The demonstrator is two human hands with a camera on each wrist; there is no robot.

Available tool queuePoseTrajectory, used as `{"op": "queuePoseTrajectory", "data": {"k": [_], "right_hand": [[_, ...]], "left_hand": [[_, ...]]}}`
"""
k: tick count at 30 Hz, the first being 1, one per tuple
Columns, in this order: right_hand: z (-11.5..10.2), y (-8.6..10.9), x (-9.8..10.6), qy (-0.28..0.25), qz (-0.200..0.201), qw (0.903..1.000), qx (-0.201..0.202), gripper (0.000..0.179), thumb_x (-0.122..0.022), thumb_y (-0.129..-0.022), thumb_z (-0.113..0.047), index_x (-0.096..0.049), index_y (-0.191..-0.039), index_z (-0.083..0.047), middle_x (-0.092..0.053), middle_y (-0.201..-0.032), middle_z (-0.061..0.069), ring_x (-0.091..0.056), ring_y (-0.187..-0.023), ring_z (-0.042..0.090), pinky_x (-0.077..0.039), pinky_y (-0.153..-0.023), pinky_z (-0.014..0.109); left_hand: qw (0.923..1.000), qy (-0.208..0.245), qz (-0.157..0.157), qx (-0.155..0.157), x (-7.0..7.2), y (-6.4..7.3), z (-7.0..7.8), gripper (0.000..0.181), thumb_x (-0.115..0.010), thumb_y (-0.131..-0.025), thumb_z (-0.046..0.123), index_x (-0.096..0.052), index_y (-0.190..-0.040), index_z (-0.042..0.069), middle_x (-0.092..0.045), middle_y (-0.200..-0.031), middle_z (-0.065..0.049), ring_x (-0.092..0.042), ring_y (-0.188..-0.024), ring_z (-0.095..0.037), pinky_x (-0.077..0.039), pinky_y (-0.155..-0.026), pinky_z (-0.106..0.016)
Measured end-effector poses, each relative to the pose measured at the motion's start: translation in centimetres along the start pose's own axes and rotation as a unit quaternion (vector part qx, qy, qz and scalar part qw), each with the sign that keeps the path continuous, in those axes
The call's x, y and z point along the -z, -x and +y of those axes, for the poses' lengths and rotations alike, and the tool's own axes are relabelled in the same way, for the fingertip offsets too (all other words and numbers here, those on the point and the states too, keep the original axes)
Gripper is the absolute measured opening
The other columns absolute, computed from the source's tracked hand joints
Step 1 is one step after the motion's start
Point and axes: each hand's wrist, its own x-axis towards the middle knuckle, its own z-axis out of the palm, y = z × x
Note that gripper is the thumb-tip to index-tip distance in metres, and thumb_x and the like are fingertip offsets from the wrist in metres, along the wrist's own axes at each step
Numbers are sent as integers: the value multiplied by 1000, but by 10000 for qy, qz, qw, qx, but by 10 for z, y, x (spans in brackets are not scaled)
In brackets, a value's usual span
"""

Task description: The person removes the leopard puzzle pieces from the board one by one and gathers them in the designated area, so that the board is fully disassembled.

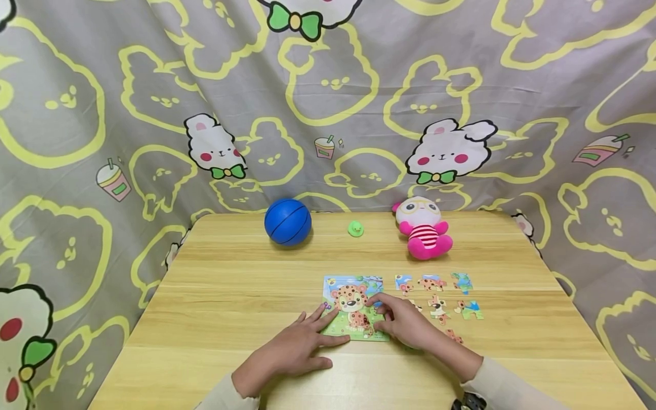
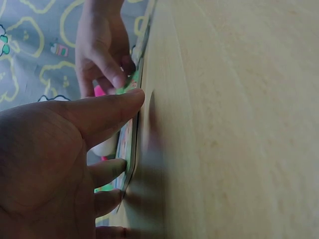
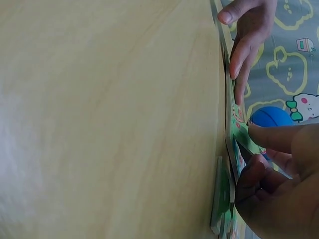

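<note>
A leopard picture puzzle [image 1: 352, 304] in a flat board lies on the wooden table in front of me. My left hand [image 1: 294, 347] rests with spread fingers on the board's left side and lower left corner. At the board's right edge, my right hand [image 1: 407, 324] pinches a green puzzle piece [image 3: 255, 143] between thumb and curled fingers. That piece is tilted over the board in the right wrist view; in the head view the fingers mostly hide it. Several loose puzzle pieces [image 1: 462, 282] lie in rough rows right of the board, some partly covered by my right hand.
Along the table's back stand a blue basketball [image 1: 288, 222], a small green toy duck [image 1: 356, 228] and a pink-and-white plush panda [image 1: 424, 229]. A patterned grey curtain [image 1: 359, 85] hangs behind the table [image 1: 225, 285]. A dark watch [image 1: 468, 402] shows by the right sleeve.
</note>
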Motion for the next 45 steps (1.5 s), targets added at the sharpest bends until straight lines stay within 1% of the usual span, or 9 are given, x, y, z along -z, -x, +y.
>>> {"op": "queuePoseTrajectory", "data": {"k": [6,11,17,22,27,30,34,40,45], "right_hand": [[1,-1,-1,-38,84,9999,-59,29,-75,-93,-7,-70,-121,-14,-66,-92,-4,-56,-75,11,-48,-67,25],[2,-3,-2,-186,126,9997,-90,26,-71,-95,-5,-71,-120,-12,-66,-89,-5,-59,-76,10,-51,-69,25],[2,-2,-1,-409,213,9988,-156,24,-71,-96,-6,-71,-119,-12,-66,-88,-3,-58,-72,12,-50,-65,25],[2,0,1,-555,159,9982,-177,24,-70,-96,-6,-71,-120,-11,-65,-88,0,-57,-70,13,-50,-61,25],[4,4,6,-758,79,9969,-183,25,-68,-98,-7,-70,-123,-8,-66,-89,4,-57,-66,15,-50,-57,26],[6,6,9,-768,72,9968,-212,25,-67,-99,-7,-70,-123,-9,-66,-90,4,-57,-65,15,-51,-57,25],[8,11,14,-737,128,9970,-178,24,-67,-99,-6,-70,-123,-9,-68,-91,5,-58,-69,16,-51,-60,25],[14,20,23,-757,132,9968,-225,22,-66,-100,-8,-70,-122,-9,-68,-93,5,-61,-79,14,-52,-68,25],[21,28,31,-717,96,9971,-227,21,-65,-100,-8,-69,-121,-7,-67,-93,4,-57,-77,12,-50,-66,25]], "left_hand": [[10000,25,-16,15,0,0,0,56,-63,-99,50,-45,-152,49,-12,-174,-1,-13,-158,-38,-31,-114,-70],[10000,43,-15,13,-1,0,-1,56,-63,-99,51,-45,-152,49,-12,-174,-1,-13,-158,-38,-30,-114,-70],[10000,-9,-11,6,-1,-1,-2,57,-63,-98,52,-45,-152,49,-12,-174,-1,-13,-158,-38,-31,-114,-70],[10000,-6,-7,4,-1,-1,-2,57,-63,-98,51,-45,-152,49,-12,-174,-1,-13,-158,-38,-31,-114,-70],[10000,-22,-10,1,0,-1,-1,57,-63,-99,51,-45,-152,49,-12,-174,-1,-14,-158,-39,-31,-114,-70],[10000,-14,-16,3,-1,-1,-1,56,-63,-99,51,-45,-152,49,-12,-174,-1,-14,-158,-39,-31,-114,-70],[10000,5,-16,-2,-1,-1,-1,56,-63,-99,51,-45,-152,48,-12,-174,-1,-13,-158,-39,-31,-114,-70],[10000,32,-15,3,-1,-1,-2,56,-63,-99,50,-45,-152,49,-12,-174,-1,-13,-158,-38,-30,-114,-70],[10000,17,5,-8,-2,-1,-1,57,-64,-98,50,-46,-152,48,-12,-174,-2,-13,-158,-39,-30,-114,-70]]}}
